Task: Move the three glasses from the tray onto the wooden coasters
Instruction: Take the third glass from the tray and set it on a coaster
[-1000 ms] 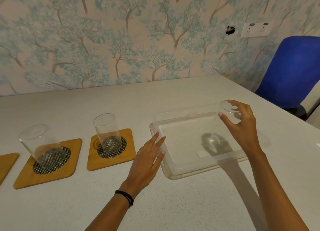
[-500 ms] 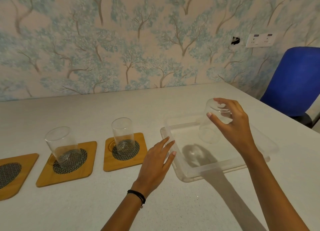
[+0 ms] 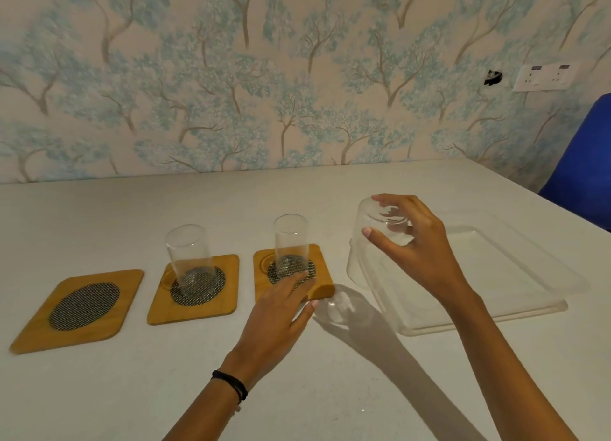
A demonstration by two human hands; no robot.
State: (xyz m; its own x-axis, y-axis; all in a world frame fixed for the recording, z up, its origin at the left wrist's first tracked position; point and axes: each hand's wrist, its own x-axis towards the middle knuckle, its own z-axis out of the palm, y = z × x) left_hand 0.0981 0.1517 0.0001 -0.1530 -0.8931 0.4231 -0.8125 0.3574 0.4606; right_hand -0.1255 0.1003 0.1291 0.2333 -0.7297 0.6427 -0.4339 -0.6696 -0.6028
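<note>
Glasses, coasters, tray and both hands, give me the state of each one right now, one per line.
Held glass: lifted, gripped near its top by the right hand.
Middle glass: upright on the right coaster.
Left glass: upright on the middle coaster.
Left coaster: bare.
Tray: no glasses on it.
Left hand: open, flat, empty, over the right coaster's near corner.

White table (image 3: 132, 391), three coasters, one tray.
Wooden coasters (image 3: 77, 310) in a row left; clear tray (image 3: 496, 295) right.
</note>
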